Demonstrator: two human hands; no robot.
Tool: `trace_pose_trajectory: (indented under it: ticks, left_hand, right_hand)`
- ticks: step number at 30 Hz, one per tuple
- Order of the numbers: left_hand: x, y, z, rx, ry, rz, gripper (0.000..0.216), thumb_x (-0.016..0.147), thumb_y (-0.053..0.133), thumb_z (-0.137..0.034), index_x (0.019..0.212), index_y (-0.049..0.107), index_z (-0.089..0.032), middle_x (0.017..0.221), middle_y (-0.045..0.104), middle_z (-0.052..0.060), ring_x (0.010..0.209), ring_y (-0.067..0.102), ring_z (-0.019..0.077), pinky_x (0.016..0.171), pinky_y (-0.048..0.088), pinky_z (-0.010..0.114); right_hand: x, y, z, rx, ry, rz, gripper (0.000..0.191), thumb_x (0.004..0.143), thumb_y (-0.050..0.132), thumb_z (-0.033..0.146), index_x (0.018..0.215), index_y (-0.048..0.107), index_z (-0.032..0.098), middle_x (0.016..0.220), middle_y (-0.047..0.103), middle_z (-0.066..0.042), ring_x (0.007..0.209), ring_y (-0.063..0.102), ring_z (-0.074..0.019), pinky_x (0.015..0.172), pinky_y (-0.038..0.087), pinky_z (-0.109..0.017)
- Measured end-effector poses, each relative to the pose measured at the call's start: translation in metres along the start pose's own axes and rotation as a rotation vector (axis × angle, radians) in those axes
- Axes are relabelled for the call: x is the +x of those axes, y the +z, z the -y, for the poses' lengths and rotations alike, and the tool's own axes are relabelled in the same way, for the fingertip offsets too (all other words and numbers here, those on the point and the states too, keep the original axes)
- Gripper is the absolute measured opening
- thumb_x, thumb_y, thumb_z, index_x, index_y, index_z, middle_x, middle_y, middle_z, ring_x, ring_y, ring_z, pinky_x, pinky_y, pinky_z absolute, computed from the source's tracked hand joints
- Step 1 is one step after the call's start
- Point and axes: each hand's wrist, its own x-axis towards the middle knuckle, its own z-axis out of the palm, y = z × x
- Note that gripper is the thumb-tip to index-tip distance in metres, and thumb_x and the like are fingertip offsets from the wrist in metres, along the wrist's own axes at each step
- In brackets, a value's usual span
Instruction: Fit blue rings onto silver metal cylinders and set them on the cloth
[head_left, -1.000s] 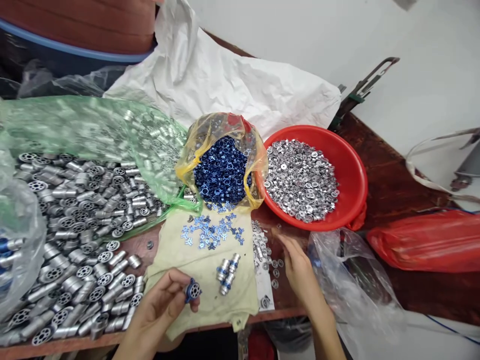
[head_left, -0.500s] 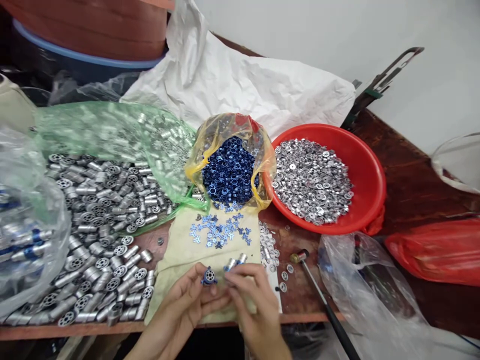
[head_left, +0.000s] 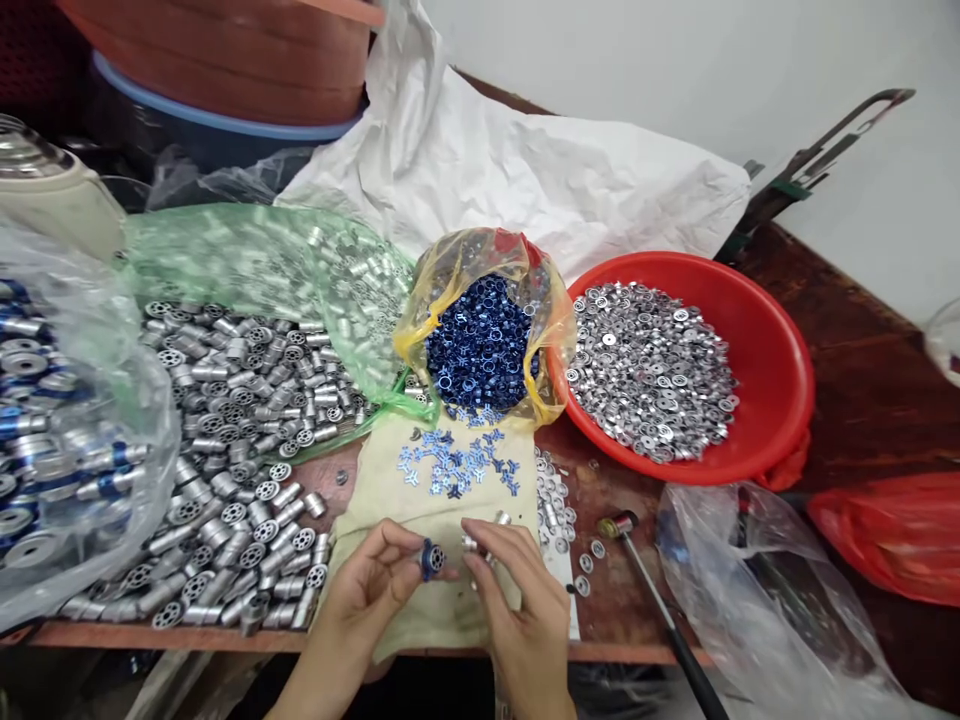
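My left hand [head_left: 371, 590] pinches a small silver cylinder with a blue ring [head_left: 431, 559] over a cream cloth [head_left: 390, 480]. My right hand [head_left: 517, 590] is close beside it, its fingers curled toward the part and over some assembled silver pieces [head_left: 501, 520] on the cloth; whether it holds anything is hidden. Loose light-blue star-shaped pieces [head_left: 457, 468] lie on the cloth just beyond both hands. A yellow bag of dark-blue rings [head_left: 480, 340] stands open behind them.
A pile of silver perforated cylinders [head_left: 240, 440] spreads at the left on green plastic. A red basin [head_left: 780, 380] of silver washers sits at the right. A small hammer [head_left: 660, 600] lies beside loose washers [head_left: 555, 500]. Clear bags lie at both edges.
My right hand came in from the loose washers at the right to meet my left hand. The view has shifted, showing a hammer on the table.
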Motion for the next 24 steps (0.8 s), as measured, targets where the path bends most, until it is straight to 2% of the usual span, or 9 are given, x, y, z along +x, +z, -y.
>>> trace_pose_trajectory:
  ticks: [4, 7, 11, 15, 17, 19, 21, 23, 24]
  left_hand:
    - [0.000, 0.000, 0.000, 0.036, 0.043, -0.012, 0.017, 0.088, 0.073, -0.039, 0.090, 0.068, -0.022, 0.081, 0.073, -0.001, 0.075, 0.068, 0.0162, 0.077, 0.051, 0.026]
    - [-0.001, 0.002, -0.001, 0.051, 0.045, -0.028, 0.019, 0.087, 0.075, -0.040, 0.088, 0.069, -0.022, 0.082, 0.074, 0.000, 0.075, 0.066, 0.0158, 0.074, 0.050, 0.025]
    - [-0.001, 0.000, -0.001, 0.099, 0.057, -0.065, 0.020, 0.085, 0.076, -0.040, 0.088, 0.070, -0.022, 0.079, 0.071, -0.001, 0.073, 0.064, 0.0147, 0.072, 0.049, 0.023]
    - [-0.001, -0.005, -0.001, 0.206, 0.049, -0.031, 0.018, 0.088, 0.073, -0.039, 0.089, 0.068, -0.021, 0.087, 0.074, 0.002, 0.086, 0.067, 0.0194, 0.078, 0.051, 0.026]
    - [-0.002, -0.005, -0.002, 0.219, 0.046, -0.037, 0.016, 0.090, 0.070, -0.039, 0.090, 0.068, -0.022, 0.087, 0.074, 0.002, 0.088, 0.067, 0.0198, 0.079, 0.050, 0.026]
    - [-0.004, -0.004, -0.003, 0.238, 0.051, -0.054, 0.016, 0.090, 0.069, -0.040, 0.092, 0.070, -0.024, 0.085, 0.072, 0.001, 0.086, 0.067, 0.0202, 0.078, 0.050, 0.026]
    - [-0.006, -0.002, -0.004, 0.310, 0.101, -0.074, 0.020, 0.088, 0.070, -0.044, 0.090, 0.073, -0.025, 0.095, 0.072, 0.004, 0.098, 0.066, 0.0243, 0.087, 0.049, 0.029]
    - [-0.008, 0.000, -0.006, 0.388, 0.167, -0.093, 0.026, 0.085, 0.072, -0.051, 0.085, 0.077, -0.025, 0.112, 0.070, 0.009, 0.118, 0.059, 0.0304, 0.101, 0.043, 0.034]
    - [-0.009, 0.001, -0.007, 0.405, 0.186, -0.087, 0.029, 0.083, 0.072, -0.054, 0.081, 0.078, -0.025, 0.120, 0.067, 0.010, 0.125, 0.055, 0.0327, 0.106, 0.040, 0.036]
  right_hand:
    - [0.003, 0.003, 0.009, 0.289, 0.136, 0.018, 0.021, 0.093, 0.070, 0.020, 0.110, 0.076, 0.029, 0.102, 0.079, -0.005, 0.095, 0.072, -0.0218, 0.084, 0.059, -0.035]
    - [0.004, 0.005, 0.010, 0.339, 0.164, 0.060, 0.019, 0.093, 0.070, 0.021, 0.110, 0.076, 0.028, 0.101, 0.079, -0.005, 0.090, 0.072, -0.0214, 0.079, 0.059, -0.034]
    - [0.004, 0.004, 0.010, 0.227, 0.080, 0.067, 0.029, 0.092, 0.069, 0.011, 0.112, 0.075, 0.030, 0.102, 0.079, -0.003, 0.092, 0.072, -0.0210, 0.085, 0.057, -0.035]
    - [0.001, 0.004, 0.012, 0.099, -0.096, 0.074, 0.045, 0.089, 0.066, 0.002, 0.123, 0.071, 0.031, 0.109, 0.078, -0.005, 0.098, 0.070, -0.0224, 0.089, 0.056, -0.038]
    - [-0.001, 0.003, 0.013, 0.092, -0.123, 0.092, 0.044, 0.091, 0.064, 0.003, 0.124, 0.070, 0.031, 0.111, 0.077, -0.005, 0.101, 0.069, -0.0224, 0.091, 0.055, -0.038]
    - [-0.002, 0.003, 0.014, 0.154, 0.004, 0.096, 0.031, 0.094, 0.064, 0.013, 0.118, 0.071, 0.030, 0.105, 0.075, -0.005, 0.097, 0.068, -0.0212, 0.088, 0.055, -0.036]
    - [-0.004, 0.002, 0.015, 0.313, 0.251, 0.154, 0.019, 0.095, 0.066, 0.030, 0.113, 0.070, 0.027, 0.096, 0.070, -0.004, 0.086, 0.067, -0.0189, 0.077, 0.056, -0.030]
    - [-0.005, 0.002, 0.015, 0.520, 0.468, 0.292, 0.030, 0.092, 0.065, 0.049, 0.109, 0.067, 0.024, 0.089, 0.064, -0.002, 0.073, 0.061, -0.0156, 0.064, 0.053, -0.026]
    - [-0.005, 0.003, 0.015, 0.599, 0.513, 0.369, 0.036, 0.090, 0.065, 0.055, 0.106, 0.066, 0.023, 0.086, 0.061, -0.002, 0.069, 0.058, -0.0145, 0.061, 0.051, -0.026]
